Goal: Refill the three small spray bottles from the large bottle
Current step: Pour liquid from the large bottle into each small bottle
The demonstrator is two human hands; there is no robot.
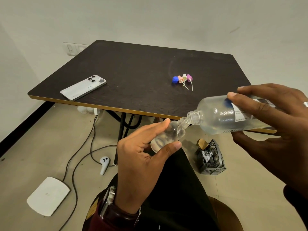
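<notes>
Pouring is under way: our left hand (pixel 143 157) grips a small spray bottle (pixel 168 135), tilted, its neck meeting the mouth of the large bottle (pixel 221 115) gripped in our right hand (pixel 273 124). Farther off, three spray tops (pixel 185 78) and a blue cap (pixel 175 80) lie on the counter (pixel 133 67); we see no other small bottles, so how many remain is unclear.

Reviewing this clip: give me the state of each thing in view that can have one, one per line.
Large bottle: uncapped, tipped, mouth at the small bottle's neck.
Small spray bottle: uncapped, tilted, partly filled.
Left hand: holds small bottle.
Right hand: holds large bottle.
Blue cap: off, on table.
Three spray heads: off, lying together beside it.
</notes>
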